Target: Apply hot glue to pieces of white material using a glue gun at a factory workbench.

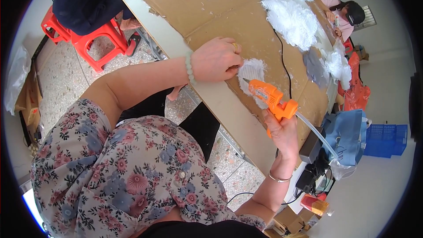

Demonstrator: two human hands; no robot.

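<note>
A small white piece of fringed cloth point(253, 69) lies on the brown cardboard in front of me. My left hand point(218, 59) is closed at its left edge, fingertips pinching it. My right hand point(283, 134) grips the handle of an orange glue gun point(269, 93). The gun's nozzle points left, just over the cloth; I cannot tell whether it touches. A clear, pale glue stick point(315, 131) sticks out of the gun's rear and runs toward the table's right end.
Cardboard point(216, 15) covers much of the table, crossed by a black cable point(284, 57). White fringed pieces are heaped point(293, 22) on the far side. A person point(341, 15) works opposite; another sits left by red stools point(99, 44). A blue bag point(346, 134) stands right.
</note>
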